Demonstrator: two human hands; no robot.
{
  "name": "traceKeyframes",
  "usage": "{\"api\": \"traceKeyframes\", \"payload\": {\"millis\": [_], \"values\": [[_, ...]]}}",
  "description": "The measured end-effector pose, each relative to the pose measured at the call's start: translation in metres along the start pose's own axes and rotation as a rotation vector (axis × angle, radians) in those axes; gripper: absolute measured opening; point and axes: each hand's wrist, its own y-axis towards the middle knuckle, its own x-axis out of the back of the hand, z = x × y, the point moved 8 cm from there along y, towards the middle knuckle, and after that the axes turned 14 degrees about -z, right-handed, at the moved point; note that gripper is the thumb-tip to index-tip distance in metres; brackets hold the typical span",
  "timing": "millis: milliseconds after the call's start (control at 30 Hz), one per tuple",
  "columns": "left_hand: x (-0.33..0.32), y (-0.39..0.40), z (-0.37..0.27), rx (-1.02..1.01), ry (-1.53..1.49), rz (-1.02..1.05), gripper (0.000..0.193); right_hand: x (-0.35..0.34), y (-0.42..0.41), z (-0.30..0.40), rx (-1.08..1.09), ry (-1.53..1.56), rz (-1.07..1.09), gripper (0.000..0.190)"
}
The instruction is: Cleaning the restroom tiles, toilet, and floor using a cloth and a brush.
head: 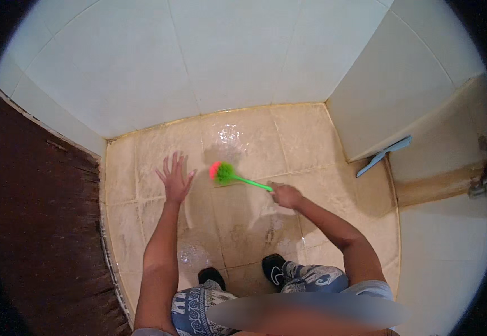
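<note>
My right hand (285, 195) grips the handle of a toilet brush (250, 181) with a bright green shaft. Its round bristle head, green with a pink-red end, points left, over the middle of the floor. Whether the bristles touch the tiles cannot be told. To the left of the brush head, my left hand (176, 178) holds nothing, its fingers spread apart above the floor. Beneath both hands lies a beige tiled floor (243, 218), wet and shiny in patches, with darker stains near my feet.
White tiled walls (235, 54) rise at the back and right. A dark brown door (37, 201) with a worn edge runs along the left. In the recess at right stands a light blue flat object (384, 155); a metal fitting (480, 185) is farther right. My black shoes (273, 269) rest on the floor.
</note>
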Motion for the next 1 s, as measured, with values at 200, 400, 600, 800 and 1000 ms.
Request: {"api": "traceKeyframes", "payload": {"millis": [200,400,600,800,1000], "values": [[0.005,-0.004,0.005,-0.066,-0.008,0.018,0.056,0.050,-0.005,-0.210,-0.806,-0.024,-0.313,0.041],[0.003,-0.017,0.040,0.148,0.066,0.004,0.056,0.023,-0.029,-0.175,-0.655,0.076,-0.322,0.039],[-0.002,-0.003,0.008,0.059,0.009,0.025,0.055,0.025,-0.076,-0.088,-0.292,-0.109,0.061,0.043],[0.002,0.001,-0.002,-0.059,-0.011,0.035,0.054,0.045,-0.088,-0.262,-0.821,-0.065,-0.507,0.041],[-0.001,-0.011,0.019,0.039,0.068,0.023,0.055,0.012,-0.114,-0.132,-0.554,0.038,-0.074,0.045]]}}
